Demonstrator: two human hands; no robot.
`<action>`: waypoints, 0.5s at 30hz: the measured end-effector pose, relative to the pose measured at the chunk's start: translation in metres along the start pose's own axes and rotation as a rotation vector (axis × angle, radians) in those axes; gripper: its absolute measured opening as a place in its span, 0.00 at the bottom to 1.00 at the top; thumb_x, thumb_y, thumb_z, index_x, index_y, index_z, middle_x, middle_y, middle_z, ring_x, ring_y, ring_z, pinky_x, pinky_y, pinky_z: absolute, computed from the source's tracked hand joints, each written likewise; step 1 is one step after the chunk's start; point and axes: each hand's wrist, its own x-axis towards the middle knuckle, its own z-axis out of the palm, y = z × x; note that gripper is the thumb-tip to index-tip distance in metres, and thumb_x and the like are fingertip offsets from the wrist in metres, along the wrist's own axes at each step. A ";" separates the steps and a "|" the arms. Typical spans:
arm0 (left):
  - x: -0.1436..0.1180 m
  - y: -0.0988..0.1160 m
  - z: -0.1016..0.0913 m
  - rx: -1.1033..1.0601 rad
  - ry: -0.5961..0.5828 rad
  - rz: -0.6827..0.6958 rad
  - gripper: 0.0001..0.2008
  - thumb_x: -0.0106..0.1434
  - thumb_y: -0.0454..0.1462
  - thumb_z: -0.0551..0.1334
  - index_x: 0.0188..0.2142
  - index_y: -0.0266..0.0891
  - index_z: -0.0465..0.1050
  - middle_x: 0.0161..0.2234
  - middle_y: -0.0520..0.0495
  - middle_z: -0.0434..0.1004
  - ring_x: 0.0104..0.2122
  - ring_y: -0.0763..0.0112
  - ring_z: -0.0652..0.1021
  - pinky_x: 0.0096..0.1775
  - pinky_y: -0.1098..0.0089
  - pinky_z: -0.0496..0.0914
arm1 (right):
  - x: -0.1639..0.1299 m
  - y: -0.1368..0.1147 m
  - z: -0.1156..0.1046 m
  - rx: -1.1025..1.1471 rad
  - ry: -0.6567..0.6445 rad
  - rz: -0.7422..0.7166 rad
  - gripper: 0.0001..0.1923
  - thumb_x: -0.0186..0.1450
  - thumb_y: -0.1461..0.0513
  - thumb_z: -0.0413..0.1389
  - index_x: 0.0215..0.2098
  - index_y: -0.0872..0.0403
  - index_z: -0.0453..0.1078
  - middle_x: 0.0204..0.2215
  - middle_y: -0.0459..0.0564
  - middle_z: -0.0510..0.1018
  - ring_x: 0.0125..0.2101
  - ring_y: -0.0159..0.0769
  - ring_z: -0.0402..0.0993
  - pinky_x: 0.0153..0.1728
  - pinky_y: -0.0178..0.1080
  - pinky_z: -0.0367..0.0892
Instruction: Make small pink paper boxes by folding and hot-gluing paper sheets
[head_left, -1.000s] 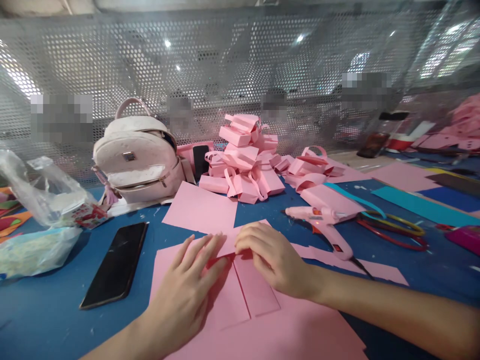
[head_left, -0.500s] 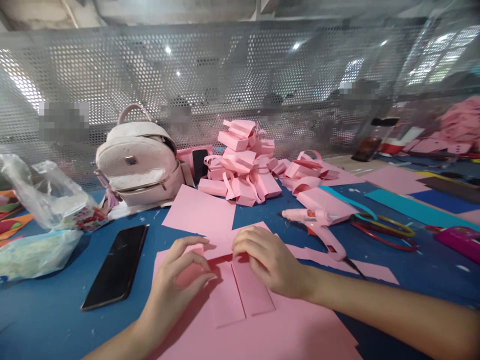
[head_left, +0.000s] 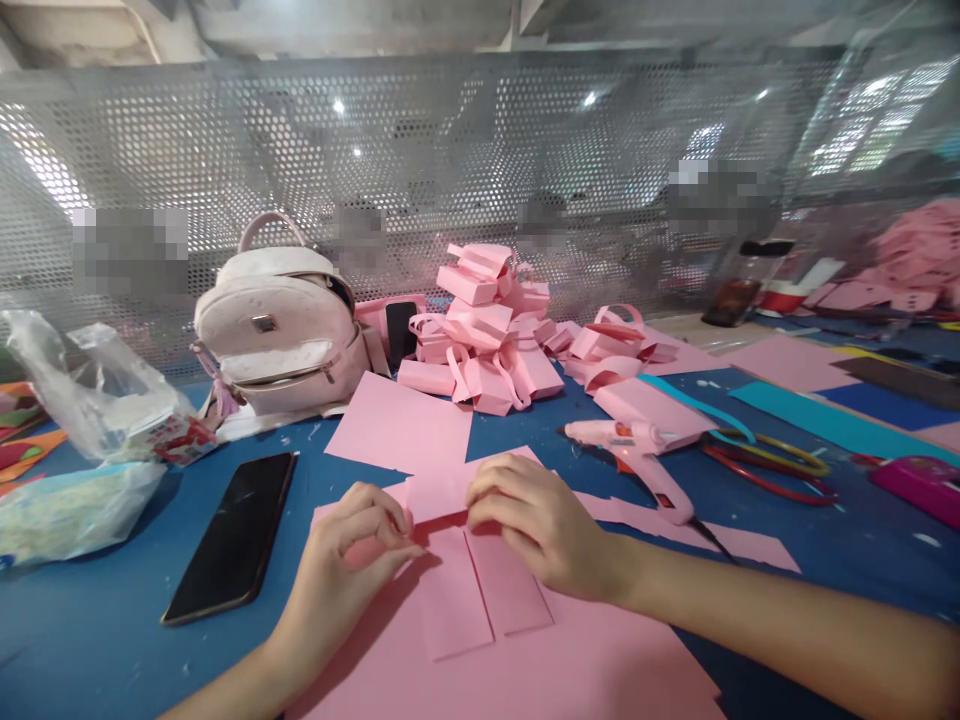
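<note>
In front of me lies a folded piece of pink paper point(head_left: 459, 592) with two long panels and a slit between them. Its upper flap point(head_left: 436, 492) stands raised. My left hand point(head_left: 358, 545) is closed at the left end of this flap, fingers curled and thumb pointing right. At the flap's right end my right hand point(head_left: 529, 515) is closed on the paper, its fingertips partly hidden behind the knuckles. Underneath are larger pink sheets point(head_left: 592, 665). A pink glue gun point(head_left: 637, 452) lies right of my right hand, on the blue table point(head_left: 82, 640).
A black phone point(head_left: 234, 540) lies left of my hands. Behind it stand a pale backpack point(head_left: 277, 325) and plastic bags point(head_left: 75, 510). Folded pink paper boxes point(head_left: 487, 330) are heaped at the back. Scissors point(head_left: 772, 465) and a magenta tool point(head_left: 919, 488) lie right.
My left fingers have curled in and closed at the flap's left end. The flap's front now shows more fully between my hands. My right hand has barely moved.
</note>
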 end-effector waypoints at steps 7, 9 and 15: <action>-0.007 0.003 0.004 0.124 -0.168 0.468 0.07 0.72 0.33 0.58 0.39 0.40 0.76 0.36 0.48 0.85 0.31 0.70 0.80 0.34 0.67 0.70 | 0.000 -0.004 0.002 -0.222 -0.055 -0.100 0.16 0.69 0.70 0.49 0.47 0.53 0.75 0.48 0.54 0.78 0.50 0.43 0.68 0.50 0.47 0.67; -0.012 0.000 0.009 0.208 -0.189 0.617 0.05 0.70 0.32 0.61 0.43 0.38 0.76 0.39 0.47 0.86 0.33 0.69 0.81 0.35 0.66 0.72 | 0.001 -0.005 0.003 -0.250 -0.083 -0.115 0.17 0.69 0.71 0.48 0.48 0.55 0.75 0.49 0.54 0.78 0.51 0.43 0.69 0.51 0.47 0.67; -0.016 -0.002 0.017 0.381 -0.214 0.751 0.07 0.69 0.36 0.62 0.41 0.33 0.77 0.41 0.43 0.86 0.37 0.64 0.84 0.39 0.64 0.79 | -0.001 -0.003 0.010 -0.263 -0.134 -0.092 0.15 0.70 0.70 0.48 0.48 0.56 0.75 0.53 0.54 0.76 0.54 0.44 0.67 0.55 0.48 0.66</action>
